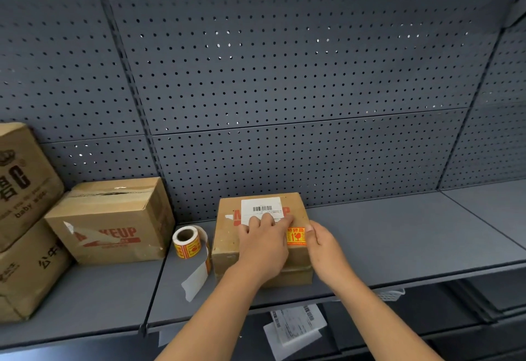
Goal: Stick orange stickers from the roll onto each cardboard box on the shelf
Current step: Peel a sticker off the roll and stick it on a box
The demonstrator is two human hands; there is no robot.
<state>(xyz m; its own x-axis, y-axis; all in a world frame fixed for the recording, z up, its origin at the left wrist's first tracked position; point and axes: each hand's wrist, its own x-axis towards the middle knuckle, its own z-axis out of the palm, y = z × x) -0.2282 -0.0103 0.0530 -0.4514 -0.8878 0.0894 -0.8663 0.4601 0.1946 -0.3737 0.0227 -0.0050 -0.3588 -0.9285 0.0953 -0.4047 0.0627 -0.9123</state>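
Note:
A small cardboard box (227,235) with a white barcode label stands in the middle of the grey shelf (398,235). An orange sticker (296,236) lies on its top near the right edge. My left hand (263,244) rests flat on the box top, fingers straight, just left of the sticker. My right hand (323,246) is at the box's right edge, its thumb touching the sticker's right side. The sticker roll (186,241) stands upright to the left of the box, with a strip of white backing paper (196,278) trailing toward the shelf's front.
A MAKEUP box (111,224) sits to the left of the roll. Two larger stacked cartons (22,218) stand at the far left. Pegboard backs the shelf. Loose printed labels (296,326) lie on the lower shelf below.

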